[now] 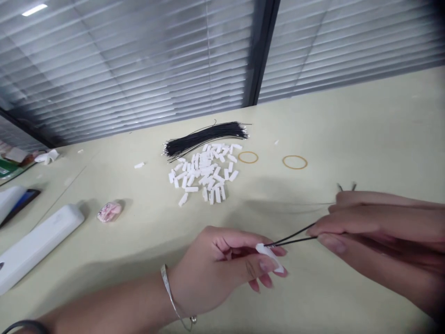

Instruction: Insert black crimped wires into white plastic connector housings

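Low in the middle of the head view, my left hand (pixel 229 264) pinches a small white plastic connector housing (pixel 270 258) between thumb and fingers. Two thin black wires (pixel 294 235) run from the housing's upper end to my right hand (pixel 378 236). That hand is closed on the wires, and their far ends poke out above its fingers. Beyond my hands lies a loose pile of similar white housings (pixel 206 169). Behind the pile rests a bundle of black wires (pixel 206 138) with shiny metal ends.
Two yellow rubber bands (pixel 295 162) lie right of the pile. A single white housing (pixel 139 165) sits to its left. Farther left are a small pink wrapped item (pixel 109 212) and a long white case-like object (pixel 41 246). Window blinds (pixel 156 60) stand behind the table.
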`<control>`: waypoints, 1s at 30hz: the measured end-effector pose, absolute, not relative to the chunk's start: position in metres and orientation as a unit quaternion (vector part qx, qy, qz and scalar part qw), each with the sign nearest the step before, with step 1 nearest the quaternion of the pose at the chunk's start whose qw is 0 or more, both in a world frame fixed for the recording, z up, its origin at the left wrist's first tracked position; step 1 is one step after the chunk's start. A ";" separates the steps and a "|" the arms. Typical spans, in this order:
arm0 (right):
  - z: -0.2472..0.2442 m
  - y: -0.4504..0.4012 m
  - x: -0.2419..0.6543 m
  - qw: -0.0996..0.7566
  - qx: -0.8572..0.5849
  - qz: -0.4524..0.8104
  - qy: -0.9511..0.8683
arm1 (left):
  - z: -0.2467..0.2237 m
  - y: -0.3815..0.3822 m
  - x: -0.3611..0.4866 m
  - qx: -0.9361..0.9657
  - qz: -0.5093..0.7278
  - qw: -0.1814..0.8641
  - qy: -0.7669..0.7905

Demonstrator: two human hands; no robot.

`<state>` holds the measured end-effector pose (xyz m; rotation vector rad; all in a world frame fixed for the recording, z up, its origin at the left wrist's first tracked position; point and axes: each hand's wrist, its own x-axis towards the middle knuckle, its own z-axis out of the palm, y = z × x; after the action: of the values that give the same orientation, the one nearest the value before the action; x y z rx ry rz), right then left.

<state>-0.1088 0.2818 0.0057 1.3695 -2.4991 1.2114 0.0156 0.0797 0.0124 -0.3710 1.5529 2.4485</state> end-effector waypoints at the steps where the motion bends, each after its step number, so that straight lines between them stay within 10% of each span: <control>1: 0.005 0.282 -0.109 0.021 0.444 0.386 -0.808 | 0.013 0.080 0.016 -0.127 0.829 0.112 0.532; 30: 0.004 0.280 -0.105 -0.013 0.440 0.381 -0.813 | 0.019 0.080 0.016 -0.145 0.820 0.141 0.536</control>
<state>-0.1054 0.2804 0.0043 1.3933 -2.5767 1.2077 0.0160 0.0802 0.0191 -0.4182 1.5469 2.3666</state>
